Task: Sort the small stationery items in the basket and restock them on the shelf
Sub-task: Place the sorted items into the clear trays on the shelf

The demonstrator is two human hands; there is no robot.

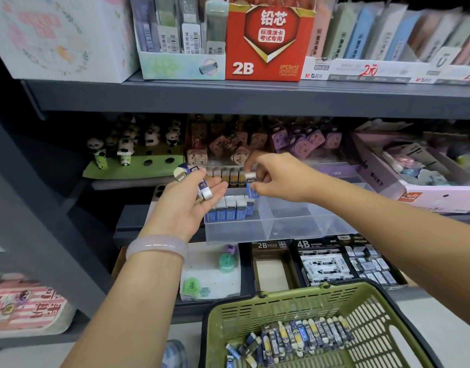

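Head view: the left hand [187, 200] lies palm up with fingers relaxed and nearly straight, carrying a few small erasers [204, 187] across the palm and fingertips; more of them stick out past its fingertips on the far side. A pale bangle [157, 248] circles that wrist. Just right of it, the right hand [271, 175] pinches one white-and-blue eraser [251, 179] between thumb and curled fingers, palm down. Directly beneath both hands sits a clear divided organizer [281, 221] on the shelf, with a row of blue-sleeved erasers [230, 208] standing upright in its left compartment, below the left fingertips. Near the forearms, closer to the person, a green plastic basket [366, 309] holds a heap of loose erasers [295, 338] on its floor. Above and beyond the hands, a red 2B lead box [268, 46] stands on the upper shelf [228, 95].
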